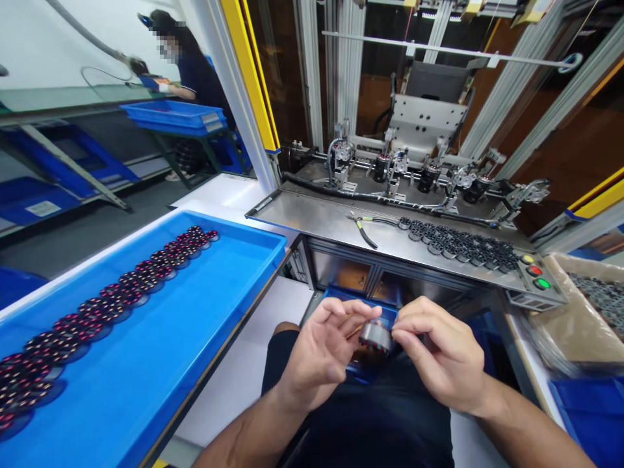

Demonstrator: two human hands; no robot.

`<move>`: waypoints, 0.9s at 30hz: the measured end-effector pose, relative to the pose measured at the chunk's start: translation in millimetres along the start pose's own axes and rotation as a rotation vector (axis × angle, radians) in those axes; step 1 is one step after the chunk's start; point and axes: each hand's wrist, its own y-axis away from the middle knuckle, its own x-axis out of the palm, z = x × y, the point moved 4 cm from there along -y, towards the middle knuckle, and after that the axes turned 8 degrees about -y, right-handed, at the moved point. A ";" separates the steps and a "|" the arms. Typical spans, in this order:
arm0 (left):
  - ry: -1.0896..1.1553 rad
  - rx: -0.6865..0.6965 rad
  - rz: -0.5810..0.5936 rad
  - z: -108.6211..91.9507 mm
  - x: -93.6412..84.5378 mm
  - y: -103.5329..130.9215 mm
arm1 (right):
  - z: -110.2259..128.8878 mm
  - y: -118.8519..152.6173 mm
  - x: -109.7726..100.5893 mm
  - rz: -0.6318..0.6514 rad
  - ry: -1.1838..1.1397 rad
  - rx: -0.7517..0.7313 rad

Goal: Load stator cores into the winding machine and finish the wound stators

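Observation:
A wound motor stator (375, 336), a small grey ring with reddish windings, hangs over my lap between my hands. My right hand (441, 351) has thumb and forefinger pinched at its right edge; whether they grip the ring or a wire end is too small to tell. Palm up at its left, my left hand (319, 348) has its thumb held apart and its fingertips close to the stator's top and left side. Contact there is partly hidden. On the steel shelf lie wire cutters (363, 231) with black and yellow-green handles, beside rows of black stator cores (453, 244).
At left, a blue tray (195, 331) carries rows of wound stators (117, 292). A winding machine (414, 156) stands behind the shelf, with coloured buttons (535, 270) at right. A lined box (575, 318) holds grey parts. Another person (199, 71) works at the back left.

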 end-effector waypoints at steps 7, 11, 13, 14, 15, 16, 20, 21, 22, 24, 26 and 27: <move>-0.022 -0.469 0.391 24.3 10.1 -0.2 | 3.7 -6.5 -3.1 0.144 0.003 -0.082; -0.070 -0.260 0.151 17.2 4.7 -1.6 | 7.7 -7.3 -6.8 0.070 0.129 -0.041; -0.053 -0.142 0.082 8.9 4.8 -2.6 | 7.6 -8.0 -7.0 0.023 0.154 0.011; -0.032 -0.088 0.064 4.8 5.0 -3.9 | 7.1 -8.5 -6.6 0.008 0.142 0.033; -0.009 -0.044 0.050 1.5 4.6 -5.8 | 6.3 -9.2 -5.9 0.003 0.114 0.049; 0.008 -0.027 0.043 0.0 3.8 -8.1 | 5.6 -9.9 -4.8 0.010 0.077 0.056; -0.008 -0.369 0.258 17.7 5.4 -13.9 | 4.3 -12.7 -1.8 0.082 -0.047 0.005; -0.004 -0.482 0.353 23.8 7.1 -11.9 | 4.2 -13.1 -2.1 0.090 -0.050 -0.007; 0.006 -0.548 0.416 27.7 8.2 -9.7 | 4.2 -13.2 -2.7 0.092 -0.045 -0.012; 0.012 -0.508 0.396 28.4 7.7 -8.1 | 4.6 -13.2 -4.1 0.086 -0.021 -0.014; -0.014 -0.344 0.247 21.7 5.1 -8.3 | 5.1 -13.2 -5.8 0.060 0.021 0.001; -0.025 -0.261 0.178 17.0 4.3 -8.0 | 5.1 -13.3 -6.4 0.042 0.042 0.015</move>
